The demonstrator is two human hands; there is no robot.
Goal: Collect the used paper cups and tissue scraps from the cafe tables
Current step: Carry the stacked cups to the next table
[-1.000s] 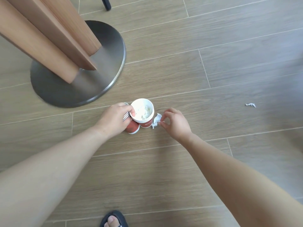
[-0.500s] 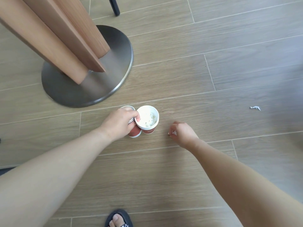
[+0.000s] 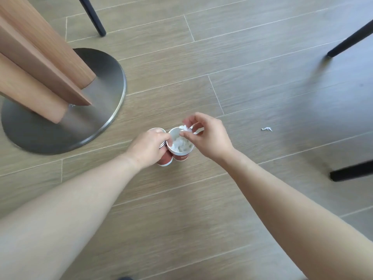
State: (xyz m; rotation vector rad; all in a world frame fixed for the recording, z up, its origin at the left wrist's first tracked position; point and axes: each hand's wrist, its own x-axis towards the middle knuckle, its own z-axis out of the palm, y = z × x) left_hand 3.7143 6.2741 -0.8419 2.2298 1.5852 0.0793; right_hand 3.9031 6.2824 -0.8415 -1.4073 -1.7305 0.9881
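Now tucking tissue scrap [image 3: 184, 128] into stuffed cup [image 3: 182, 155] | pinching it above rim with right hand [image 3: 210, 136] | gripping that and second cup [image 3: 165, 161] in curled left hand [image 3: 148, 147] | likely needing rightward reach next for loose scrap [image 3: 266, 129] on floor [image 3: 262, 77]

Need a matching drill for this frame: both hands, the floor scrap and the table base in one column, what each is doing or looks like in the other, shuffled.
Things
1. left hand
2. right hand
3. scrap
4. base

States
A. round, grey metal
B. grips the cups
C. lies loose on the floor
D. pinches tissue above the cups

Pairs: 1-B, 2-D, 3-C, 4-A
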